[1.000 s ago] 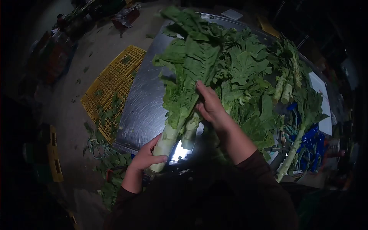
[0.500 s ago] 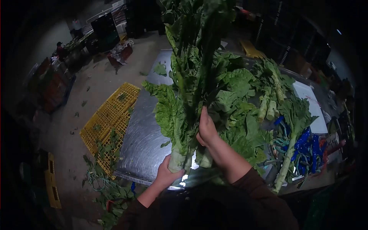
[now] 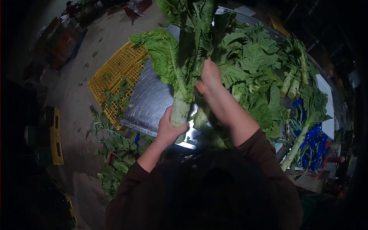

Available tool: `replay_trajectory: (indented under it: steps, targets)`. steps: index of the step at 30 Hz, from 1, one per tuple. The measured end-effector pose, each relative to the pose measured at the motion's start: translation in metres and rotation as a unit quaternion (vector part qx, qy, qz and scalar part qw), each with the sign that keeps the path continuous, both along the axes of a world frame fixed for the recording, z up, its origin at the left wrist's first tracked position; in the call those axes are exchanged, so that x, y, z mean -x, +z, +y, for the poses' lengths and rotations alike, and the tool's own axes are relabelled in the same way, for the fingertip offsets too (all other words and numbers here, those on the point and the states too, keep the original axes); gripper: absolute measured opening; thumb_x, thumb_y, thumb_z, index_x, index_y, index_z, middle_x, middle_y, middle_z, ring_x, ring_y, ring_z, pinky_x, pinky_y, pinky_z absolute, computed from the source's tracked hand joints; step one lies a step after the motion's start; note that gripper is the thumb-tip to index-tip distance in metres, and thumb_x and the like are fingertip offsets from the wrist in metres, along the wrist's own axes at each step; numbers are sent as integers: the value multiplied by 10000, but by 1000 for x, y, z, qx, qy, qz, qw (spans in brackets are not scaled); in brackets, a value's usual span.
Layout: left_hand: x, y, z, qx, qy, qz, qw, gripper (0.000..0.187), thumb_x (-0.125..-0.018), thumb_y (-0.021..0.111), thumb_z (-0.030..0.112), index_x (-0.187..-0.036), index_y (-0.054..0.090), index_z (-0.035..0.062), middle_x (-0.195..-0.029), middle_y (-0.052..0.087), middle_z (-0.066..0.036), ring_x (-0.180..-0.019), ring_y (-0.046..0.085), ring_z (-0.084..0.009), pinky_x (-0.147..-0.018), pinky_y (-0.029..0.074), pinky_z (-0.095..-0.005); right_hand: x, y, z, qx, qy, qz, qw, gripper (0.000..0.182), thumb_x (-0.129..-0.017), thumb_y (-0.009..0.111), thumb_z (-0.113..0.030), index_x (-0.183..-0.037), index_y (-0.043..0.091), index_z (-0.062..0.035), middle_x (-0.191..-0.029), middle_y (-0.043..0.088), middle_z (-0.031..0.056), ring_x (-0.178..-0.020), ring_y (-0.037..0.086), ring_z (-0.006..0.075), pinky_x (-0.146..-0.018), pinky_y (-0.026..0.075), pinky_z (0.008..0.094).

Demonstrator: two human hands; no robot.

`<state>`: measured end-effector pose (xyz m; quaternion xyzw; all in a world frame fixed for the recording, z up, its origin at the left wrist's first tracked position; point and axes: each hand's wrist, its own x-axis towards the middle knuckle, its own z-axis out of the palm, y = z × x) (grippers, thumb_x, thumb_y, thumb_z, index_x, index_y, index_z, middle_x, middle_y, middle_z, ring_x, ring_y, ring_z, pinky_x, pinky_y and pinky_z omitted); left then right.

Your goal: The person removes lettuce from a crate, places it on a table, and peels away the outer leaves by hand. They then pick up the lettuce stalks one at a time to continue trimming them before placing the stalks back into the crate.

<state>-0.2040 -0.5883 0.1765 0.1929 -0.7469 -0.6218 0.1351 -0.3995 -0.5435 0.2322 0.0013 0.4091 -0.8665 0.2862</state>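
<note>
A celtuce (image 3: 180, 109) stands nearly upright in front of me, with a thick pale stem below and dark green leaves on top. My left hand (image 3: 171, 128) is wrapped round the lower end of its stem. Higher up, my right hand (image 3: 210, 76) is closed about the leafy part; its fingers are partly hidden behind the leaves. Another pale green stem piece (image 3: 201, 118) lies on the metal table (image 3: 147, 97) just behind the held one. To the right of my right hand spreads a heap of celtuce leaves (image 3: 257, 73).
More celtuce stems (image 3: 293, 88) lie at the right, and a long one (image 3: 297, 147) leans beside blue and green ties (image 3: 314, 147). A white board (image 3: 325, 99) is at the far right. On the floor at left are a yellow plastic pallet (image 3: 115, 74) and fallen leaves (image 3: 122, 165).
My view has tilted downward, so table, hands and celtuce sit higher in the picture. Both hands keep their hold on the celtuce.
</note>
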Motion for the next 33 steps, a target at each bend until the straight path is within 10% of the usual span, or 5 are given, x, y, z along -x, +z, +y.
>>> replay_trajectory:
  steps: [10, 15, 20, 22, 33]
  targets:
    - [23, 13, 3, -139, -34, 26, 989, 594, -668, 731, 144, -1186, 466, 21, -1016, 592, -82, -902, 576, -172, -823, 464, -321, 22, -16, -8, 128, -46, -209, 968, 345, -969, 353, -257, -1119, 530, -2, -1127, 583, 141, -1002, 582, 313, -855, 482, 513]
    - [25, 10, -13, -419, -191, 43, 887, 602, -648, 717, 174, -1170, 461, 17, -1023, 579, -113, -867, 597, -211, -775, 498, -346, 38, -54, 34, 415, 136, -218, 873, 190, -941, 443, -223, -908, 500, -45, -680, 506, 30, -551, 479, 144, -474, 414, 295]
    - [26, 17, -39, -454, -192, 43, 869, 599, -683, 699, 197, -1193, 442, 16, -971, 574, -116, -823, 597, -206, -720, 504, -335, 69, -55, 115, -75, 77, -16, 994, 345, -925, 502, -324, -1001, 492, 13, -760, 527, 80, -580, 500, 165, -505, 411, 272]
    - [26, 16, -40, -409, -165, 5, 898, 591, -700, 701, 184, -1208, 444, 25, -985, 578, -102, -827, 595, -189, -737, 499, -329, 87, -67, 141, -575, -45, 349, 739, 706, -866, 574, -455, -1279, 391, 88, -1205, 531, 257, -1039, 563, 383, -907, 446, 421]
    - [35, -11, -11, 81, -20, -159, 984, 597, -654, 721, 241, -1160, 484, 29, -996, 623, -163, -920, 619, -288, -808, 475, -370, -4, -50, 17, -503, -51, 580, 639, 970, -768, 691, -443, -1392, 176, 94, -1449, 177, 300, -1356, 162, 434, -1106, 166, 465]
